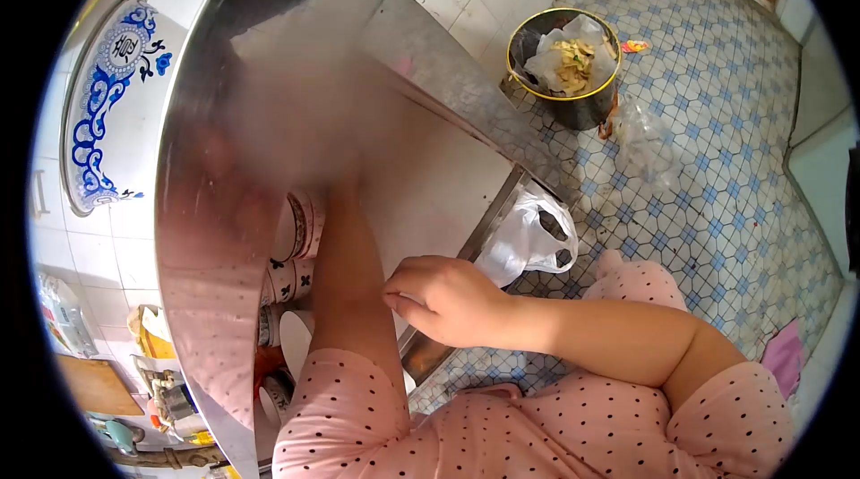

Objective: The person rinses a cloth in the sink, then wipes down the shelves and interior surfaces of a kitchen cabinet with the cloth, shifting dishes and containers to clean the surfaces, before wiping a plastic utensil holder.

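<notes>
- Floor (pixel 717 183): blue, grey and white tile, running down the right side of my view.
- Counter (pixel 210 255): polished metal, occupying the left. It reflects pink dotted cloth; a grey blur covers part of its upper area.
- Pale panel (pixel 439 188): framed in metal, between the counter and the floor.
- My left arm (pixel 354 282): extended past the counter's edge, close beside the bowls. My left hand is hidden at the blur; I cannot tell the state of its grip or whether it holds anything.
- My right hand (pixel 448 300): just beside the left arm. Its grip is drawn together, fingers curled inward with the thumb below, and I observe nothing in it.
- Bin (pixel 582 112): dark, yellow rim, standing on the floor. Its liner contains yellowish scraps.
- Blue-patterned fixture (pixel 112 103): curved and white, against the wall tiles at far left.
- White bag (pixel 528 242): plastic, with a handle loop, at the panel's lower metal edge.
- Clear plastic (pixel 645 143): crumpled on the floor near the bin.
- Bowls (pixel 284 282): white, several with dark markings, clustered between the counter's edge and my left arm. Some are partly covered from view.
</notes>
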A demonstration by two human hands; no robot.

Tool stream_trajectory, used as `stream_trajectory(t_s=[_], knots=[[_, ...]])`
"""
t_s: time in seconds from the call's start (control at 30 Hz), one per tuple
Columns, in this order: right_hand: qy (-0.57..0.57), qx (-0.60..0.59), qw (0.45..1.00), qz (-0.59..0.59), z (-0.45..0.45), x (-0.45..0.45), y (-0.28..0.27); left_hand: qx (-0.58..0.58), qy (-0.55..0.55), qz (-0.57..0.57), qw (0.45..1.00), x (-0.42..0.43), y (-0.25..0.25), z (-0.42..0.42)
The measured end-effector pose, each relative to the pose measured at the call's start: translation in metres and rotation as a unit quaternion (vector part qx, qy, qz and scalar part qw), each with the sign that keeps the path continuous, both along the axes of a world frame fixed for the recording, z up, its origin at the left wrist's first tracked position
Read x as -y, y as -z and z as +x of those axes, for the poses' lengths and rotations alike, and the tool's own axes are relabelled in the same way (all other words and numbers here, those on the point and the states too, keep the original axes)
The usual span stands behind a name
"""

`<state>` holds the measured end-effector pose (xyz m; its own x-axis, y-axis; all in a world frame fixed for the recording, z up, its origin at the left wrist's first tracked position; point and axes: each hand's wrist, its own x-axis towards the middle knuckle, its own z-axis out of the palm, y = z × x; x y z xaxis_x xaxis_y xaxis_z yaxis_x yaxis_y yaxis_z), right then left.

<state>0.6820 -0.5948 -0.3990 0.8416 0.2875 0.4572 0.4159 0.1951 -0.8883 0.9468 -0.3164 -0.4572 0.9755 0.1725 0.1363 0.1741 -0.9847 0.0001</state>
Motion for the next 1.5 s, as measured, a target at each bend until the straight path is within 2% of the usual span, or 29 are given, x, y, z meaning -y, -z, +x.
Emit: stream_trajectory(t_s=[0.17,0.3,0.33,0.43,0.47,0.53,0.6,0.67,0.7,0.8,0.87,0.93,1.0,1.07,1.13,1.17,1.2,1.27,1.37,1.43,1.5], knots=[[0.023,0.029,0.999,0.011,0.006,-0.006,0.002,0.034,0.153,-0.023,0.987,0.098,0.010,-0.031],[0.033,0.050,0.997,0.049,0.007,-0.017,0.004,0.033,0.269,-0.071,0.960,0.167,0.007,-0.113],[0.034,0.056,0.996,0.058,0.007,-0.018,0.002,0.113,0.338,-0.025,0.934,0.161,0.021,-0.132],[0.016,0.027,0.996,0.078,0.002,-0.021,-0.007,-0.086,0.372,-0.032,0.924,0.158,-0.020,-0.215],[0.009,0.021,0.997,0.076,0.000,-0.021,-0.007,-0.040,0.367,0.036,0.929,0.137,-0.015,-0.232],[0.006,0.051,0.998,0.031,-0.006,-0.024,0.000,0.006,0.296,0.060,0.953,0.076,0.005,-0.260],[-0.008,0.070,0.998,0.003,-0.011,-0.022,0.003,0.005,0.168,-0.026,0.985,0.006,0.026,-0.281],[-0.037,0.078,0.996,-0.007,-0.015,-0.018,0.001,-0.010,0.087,-0.044,0.995,0.005,0.027,-0.291],[-0.038,0.080,0.996,-0.009,-0.016,-0.017,0.001,-0.023,0.071,-0.019,0.997,0.024,0.012,-0.298],[-0.014,0.095,0.995,0.002,-0.016,-0.022,0.001,-0.007,0.165,0.052,0.985,0.063,0.013,-0.279],[-0.004,0.104,0.994,0.024,-0.013,-0.025,0.001,-0.091,0.202,0.053,0.974,0.100,-0.008,-0.253],[0.007,0.111,0.993,0.030,-0.011,-0.027,0.003,-0.063,0.237,0.073,0.967,0.111,-0.013,-0.196],[0.021,0.120,0.992,0.017,-0.005,-0.026,0.007,0.004,0.202,0.080,0.976,0.086,0.014,-0.131],[0.046,0.122,0.991,0.019,0.000,-0.024,0.009,0.001,0.160,-0.076,0.984,0.093,-0.003,-0.105],[0.071,0.126,0.989,0.015,0.004,-0.022,0.010,0.022,0.212,-0.063,0.975,0.101,0.006,-0.088],[0.088,0.139,0.986,0.003,0.007,-0.019,0.009,0.048,0.277,0.030,0.959,0.101,0.019,-0.086],[0.095,0.135,0.986,0.010,0.010,-0.019,0.009,0.073,0.333,0.125,0.932,0.099,0.028,-0.089],[0.105,0.131,0.985,0.043,0.018,-0.024,0.011,0.092,0.405,0.040,0.909,0.125,0.029,-0.127],[0.072,0.080,0.992,0.065,0.016,-0.029,0.006,-0.023,0.337,-0.082,0.937,0.110,-0.011,-0.198],[0.050,0.050,0.995,0.076,0.014,-0.037,0.012,-0.095,0.299,-0.173,0.934,0.112,-0.026,-0.242],[0.029,0.016,0.998,0.062,0.009,-0.035,0.013,-0.105,0.286,-0.122,0.945,0.086,-0.011,-0.282]])
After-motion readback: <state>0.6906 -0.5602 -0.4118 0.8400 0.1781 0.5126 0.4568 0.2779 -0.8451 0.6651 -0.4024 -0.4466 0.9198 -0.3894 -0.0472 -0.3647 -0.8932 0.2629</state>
